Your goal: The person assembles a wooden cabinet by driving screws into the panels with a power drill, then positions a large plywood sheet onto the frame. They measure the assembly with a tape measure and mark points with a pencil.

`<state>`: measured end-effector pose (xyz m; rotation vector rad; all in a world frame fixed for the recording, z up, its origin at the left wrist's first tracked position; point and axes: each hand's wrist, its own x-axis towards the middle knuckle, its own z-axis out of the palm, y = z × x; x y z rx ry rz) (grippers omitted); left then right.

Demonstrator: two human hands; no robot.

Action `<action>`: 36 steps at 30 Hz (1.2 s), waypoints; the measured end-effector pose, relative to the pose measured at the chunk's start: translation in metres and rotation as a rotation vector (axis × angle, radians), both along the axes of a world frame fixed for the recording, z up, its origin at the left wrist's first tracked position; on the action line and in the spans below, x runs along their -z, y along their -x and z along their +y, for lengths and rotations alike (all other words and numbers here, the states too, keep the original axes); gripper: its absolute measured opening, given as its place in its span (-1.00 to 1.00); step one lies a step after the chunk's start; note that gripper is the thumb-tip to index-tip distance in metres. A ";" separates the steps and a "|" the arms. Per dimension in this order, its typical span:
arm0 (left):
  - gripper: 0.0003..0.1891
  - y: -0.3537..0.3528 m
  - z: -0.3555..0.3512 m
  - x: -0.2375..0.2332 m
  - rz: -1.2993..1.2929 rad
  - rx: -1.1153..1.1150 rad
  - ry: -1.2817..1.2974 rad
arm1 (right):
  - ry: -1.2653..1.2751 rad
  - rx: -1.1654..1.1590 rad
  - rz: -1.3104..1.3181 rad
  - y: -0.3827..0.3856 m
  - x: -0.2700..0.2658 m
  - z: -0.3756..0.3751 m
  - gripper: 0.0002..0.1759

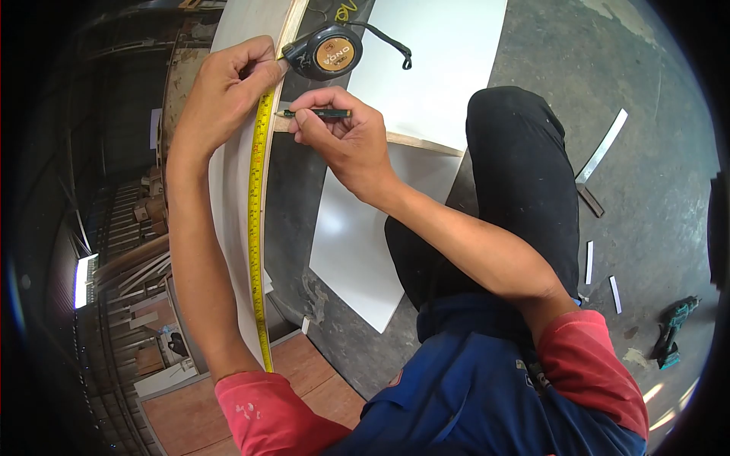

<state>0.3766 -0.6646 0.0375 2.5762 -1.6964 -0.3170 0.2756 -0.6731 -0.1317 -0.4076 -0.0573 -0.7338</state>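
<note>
My left hand (232, 91) pinches the yellow tape blade (255, 205) just beside the black tape measure (328, 55), thumb pressed at the board's edge. The blade runs out along the edge of a long white board (232, 182) toward my left sleeve. In my right hand (348, 137) is a dark green pencil (327, 113), held between thumb and fingers. Its tip points left, right at the board edge beside the blade. A black wrist strap (384, 38) trails from the tape measure's case.
White panels (353, 235) lie by my legs. On the concrete floor to the right are a try square (593, 171), thin white strips (589, 262) and a teal cordless drill (674, 334). Brown boards (319, 380) lie at the lower left, and stacked timber (144, 266) farther left.
</note>
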 end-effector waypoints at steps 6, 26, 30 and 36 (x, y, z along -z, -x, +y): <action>-0.69 0.001 0.000 0.000 0.008 0.011 0.015 | 0.017 0.003 0.018 0.001 -0.002 0.000 -0.88; -0.70 -0.001 0.002 0.003 -0.016 0.036 0.039 | 0.018 0.026 0.012 -0.002 -0.003 0.001 -0.88; -0.70 -0.002 0.003 0.004 -0.015 0.039 0.042 | 0.060 0.054 0.040 -0.002 0.003 0.001 -0.89; -0.70 0.003 0.004 0.003 -0.023 0.008 0.060 | 0.365 0.590 0.169 0.007 0.016 -0.026 -0.83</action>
